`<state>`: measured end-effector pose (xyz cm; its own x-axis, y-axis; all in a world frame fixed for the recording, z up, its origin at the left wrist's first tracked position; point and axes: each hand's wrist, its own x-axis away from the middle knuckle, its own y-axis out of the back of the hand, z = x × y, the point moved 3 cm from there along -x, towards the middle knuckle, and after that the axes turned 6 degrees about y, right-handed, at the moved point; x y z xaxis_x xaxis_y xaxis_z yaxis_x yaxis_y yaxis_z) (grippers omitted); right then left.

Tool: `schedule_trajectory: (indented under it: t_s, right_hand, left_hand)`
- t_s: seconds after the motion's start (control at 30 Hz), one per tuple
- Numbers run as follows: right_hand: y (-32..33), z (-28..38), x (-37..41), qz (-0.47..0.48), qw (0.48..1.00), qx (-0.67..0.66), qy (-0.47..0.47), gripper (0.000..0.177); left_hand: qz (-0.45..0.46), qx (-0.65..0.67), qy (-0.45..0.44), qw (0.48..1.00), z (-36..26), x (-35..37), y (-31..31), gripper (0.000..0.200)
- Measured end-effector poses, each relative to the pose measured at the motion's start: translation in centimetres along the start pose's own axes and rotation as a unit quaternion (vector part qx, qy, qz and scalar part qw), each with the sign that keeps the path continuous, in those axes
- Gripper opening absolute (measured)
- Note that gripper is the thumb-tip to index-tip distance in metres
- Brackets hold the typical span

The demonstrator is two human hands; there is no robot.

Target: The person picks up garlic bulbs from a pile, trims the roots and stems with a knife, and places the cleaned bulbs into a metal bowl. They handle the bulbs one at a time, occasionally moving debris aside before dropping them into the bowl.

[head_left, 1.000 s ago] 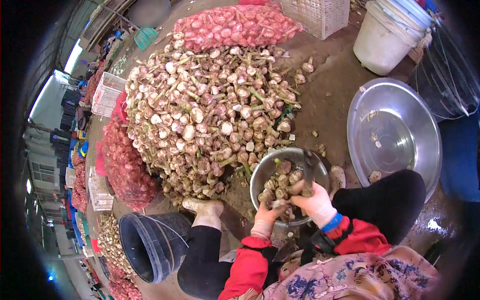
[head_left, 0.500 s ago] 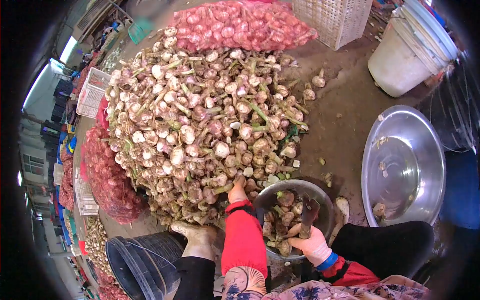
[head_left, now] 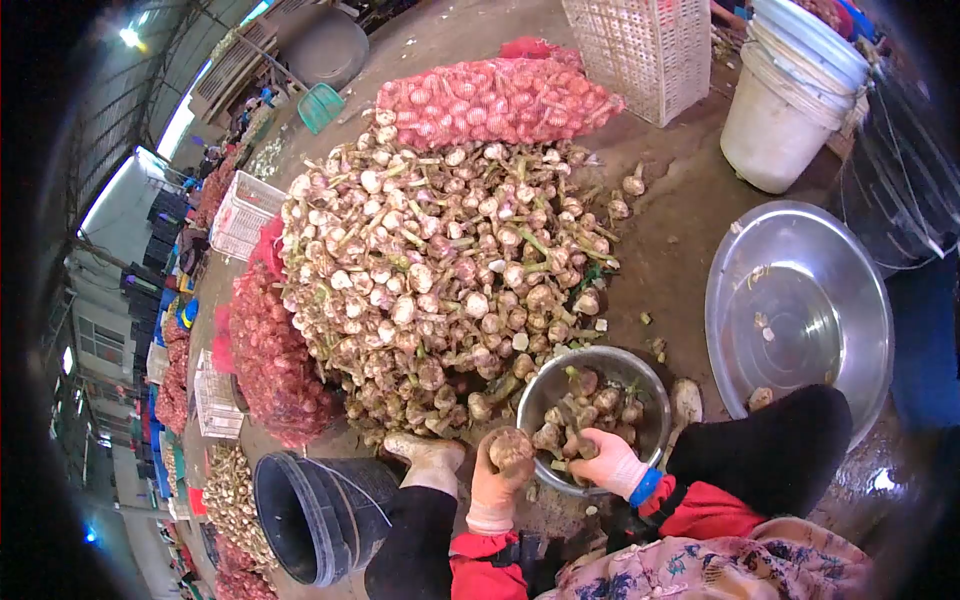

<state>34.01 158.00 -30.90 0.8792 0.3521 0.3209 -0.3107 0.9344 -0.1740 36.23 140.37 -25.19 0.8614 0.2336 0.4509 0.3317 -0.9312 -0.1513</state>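
In my left hand (head_left: 496,487) is a whole garlic bulb (head_left: 512,451), gripped by the fingers and held just left of the metal bowl. My right hand (head_left: 612,464) is closed at the front rim of that metal bowl (head_left: 655,385), around the short handle of a knife (head_left: 576,446); its blade is hard to make out against the garlic behind. Several garlic bulbs with stems (head_left: 607,400) lie inside the bowl. A large heap of untrimmed garlic (head_left: 430,270) spreads over the ground beyond both hands.
A wide metal basin (head_left: 800,320) lies to the right, near my knee. White buckets (head_left: 775,130) and a woven plastic crate (head_left: 650,55) stand behind. Red mesh sacks of garlic (head_left: 490,100) border the heap. A black bucket (head_left: 325,510) is tipped at lower left, by my bare foot (head_left: 428,458).
My left hand has come back from the heap with a garlic bulb in it. My right hand has shifted slightly left, and the knife has turned leftward. The view has tilted.
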Motion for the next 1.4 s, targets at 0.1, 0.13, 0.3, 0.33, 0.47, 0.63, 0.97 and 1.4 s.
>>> schedule_trajectory:
  t_s: [0.1, 0.13, 0.3, 0.33, 0.47, 0.63, 0.97, 1.4]
  right_hand:
    - [-0.9, 2.4, 2.2, 0.045, 0.945, 0.238, 0.221, 0.025]
    - [-1.2, 2.8, 2.9, 0.087, 0.923, 0.300, 0.225, 0.024]
    - [-3.2, 3.7, 4.9, 0.197, 0.853, 0.411, 0.253, 0.024]
    - [-3.5, 3.6, 5.0, 0.198, 0.854, 0.411, 0.252, 0.024]
    - [-4.1, 2.9, 5.2, 0.226, 0.838, 0.425, 0.257, 0.025]
    - [-4.2, 1.7, 4.6, 0.244, 0.828, 0.435, 0.255, 0.025]
    - [-3.3, -3.5, -1.4, 0.220, 0.882, 0.415, -0.023, 0.032]
    - [-6.6, 3.1, 2.8, 0.157, 0.875, 0.262, 0.376, 0.027]
  left_hand:
    - [-0.006, -0.237, -0.083, 0.968, 0.9, 2.6, 2.2, 0.066]
    - [0.010, -0.269, -0.118, 0.956, 1.0, 3.9, 2.4, 0.065]
    - [0.057, -0.292, -0.086, 0.951, 0.5, 7.9, 2.1, 0.069]
    - [0.052, -0.278, -0.086, 0.955, 0.6, 8.4, 1.9, 0.068]
    - [0.022, -0.238, -0.095, 0.966, 1.0, 9.3, 1.5, 0.064]
    - [-0.015, -0.274, -0.137, 0.952, 1.6, 9.9, 1.1, 0.062]
    - [-0.173, -0.289, -0.345, 0.876, -2.8, 15.0, 2.0, 0.057]
    - [-0.022, 0.303, -0.089, 0.948, -0.8, 10.7, 3.4, 0.053]
